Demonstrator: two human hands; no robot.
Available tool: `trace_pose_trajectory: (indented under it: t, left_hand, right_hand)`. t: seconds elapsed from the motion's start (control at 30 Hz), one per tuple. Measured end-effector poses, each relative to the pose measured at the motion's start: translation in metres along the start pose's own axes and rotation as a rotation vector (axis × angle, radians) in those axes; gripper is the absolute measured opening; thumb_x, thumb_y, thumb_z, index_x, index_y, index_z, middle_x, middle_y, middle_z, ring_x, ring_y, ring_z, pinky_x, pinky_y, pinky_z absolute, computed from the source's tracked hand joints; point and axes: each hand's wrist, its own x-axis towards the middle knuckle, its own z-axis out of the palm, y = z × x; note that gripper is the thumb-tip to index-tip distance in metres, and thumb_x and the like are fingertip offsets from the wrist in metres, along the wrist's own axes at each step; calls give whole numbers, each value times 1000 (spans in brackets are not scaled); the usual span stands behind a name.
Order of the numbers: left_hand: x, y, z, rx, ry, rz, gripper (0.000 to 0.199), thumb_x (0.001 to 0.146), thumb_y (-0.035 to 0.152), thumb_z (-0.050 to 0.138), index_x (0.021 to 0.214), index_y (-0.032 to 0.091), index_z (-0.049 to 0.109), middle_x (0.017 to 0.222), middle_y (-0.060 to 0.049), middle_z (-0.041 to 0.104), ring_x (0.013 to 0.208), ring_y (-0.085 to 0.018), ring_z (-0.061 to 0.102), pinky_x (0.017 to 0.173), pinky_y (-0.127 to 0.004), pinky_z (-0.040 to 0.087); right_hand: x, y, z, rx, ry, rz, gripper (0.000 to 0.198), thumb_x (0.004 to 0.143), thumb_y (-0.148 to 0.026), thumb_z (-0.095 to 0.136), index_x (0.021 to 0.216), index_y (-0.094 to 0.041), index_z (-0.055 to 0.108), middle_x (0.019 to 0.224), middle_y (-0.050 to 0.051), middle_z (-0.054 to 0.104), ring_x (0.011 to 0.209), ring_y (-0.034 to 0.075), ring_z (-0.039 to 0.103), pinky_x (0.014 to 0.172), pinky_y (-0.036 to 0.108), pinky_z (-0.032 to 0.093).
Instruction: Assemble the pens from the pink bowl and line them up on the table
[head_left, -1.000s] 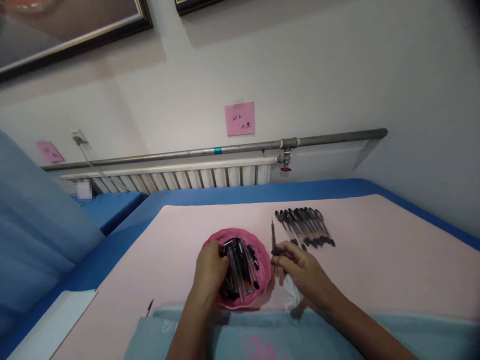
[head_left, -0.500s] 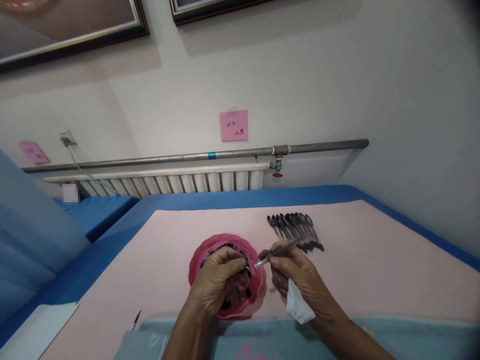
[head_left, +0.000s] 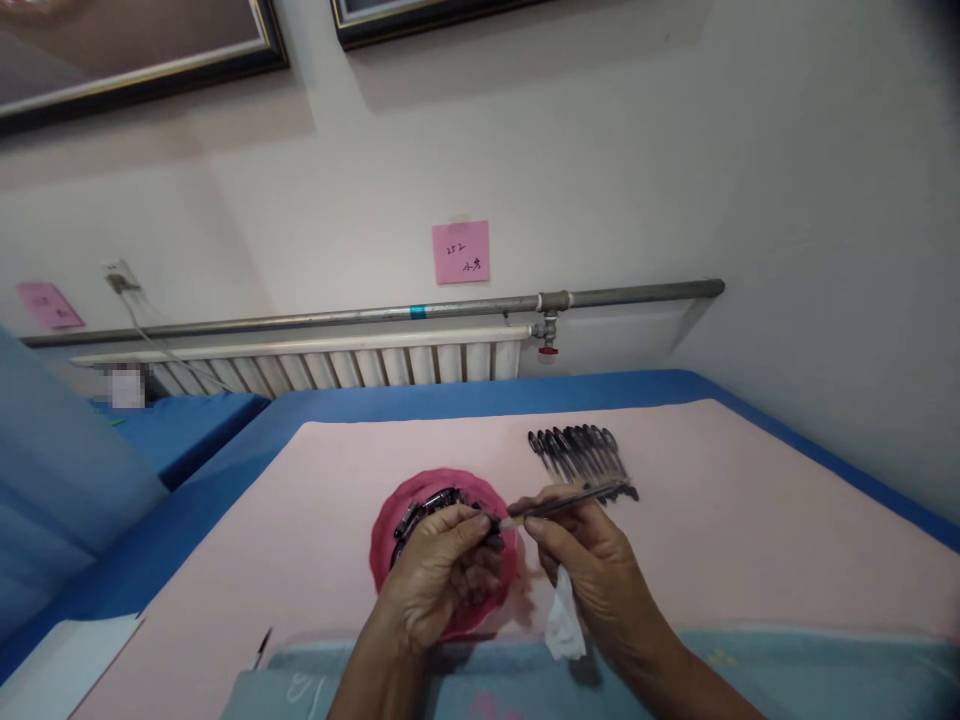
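My right hand [head_left: 581,555] pinches a pen [head_left: 577,498] with a clear barrel, held slanting, its left end pointing at my other fingers. A crumpled white tissue [head_left: 565,620] hangs from under the same hand. Over the pink bowl [head_left: 388,590], my left hand [head_left: 439,560] is closed in a pinch on a small dark piece, mostly hidden, at the pen's left end. Whether the two touch I cannot tell. Black pen parts [head_left: 427,505] lie in the bowl, partly covered by my left hand. Just beyond my right hand is a row of several black pens [head_left: 577,455].
A pink sheet [head_left: 750,520] covers the blue table [head_left: 480,395]. One dark pen piece [head_left: 262,645] lies at the front left, near white paper [head_left: 67,660]. A blue-green cloth [head_left: 360,680] runs along the near edge. Behind are a radiator [head_left: 390,360] and pipe [head_left: 315,320].
The pen in my right hand has come left and levelled, bringing its end to my left fingertips. The tissue has swung left. My left hand remains over the bowl.
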Motion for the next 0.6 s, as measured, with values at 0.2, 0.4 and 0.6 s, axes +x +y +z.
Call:
trace_pose_trajectory:
  t: [0.2, 0.4, 0.6]
  left_hand:
    - [1, -1, -1, -22, 8, -10, 31, 56, 23, 80, 74, 13, 57, 61, -2, 63, 49, -10, 58, 45, -19, 46]
    - [4, -2, -4, 55, 5, 64, 28, 58, 23, 78, 71, 13, 55, 57, -2, 63, 48, -11, 58, 44, -19, 46]
    - [4, -2, -3, 124, 4, 84, 28, 60, 25, 76, 71, 13, 54, 56, -2, 63, 44, -10, 56, 44, -20, 45]
  right_hand:
    - [2, 5, -2, -28, -2, -23, 22, 63, -25, 76, 78, -22, 60, 73, -1, 67, 55, 11, 51, 45, 22, 32]
    - [4, 6, -1, -56, 57, 59, 24, 61, -28, 76, 77, -21, 60, 63, -4, 61, 44, 8, 45, 42, 22, 31]
    - [6, 5, -2, -77, 68, 105, 22, 61, -29, 75, 73, -20, 59, 53, -7, 55, 38, 7, 39, 39, 22, 28]
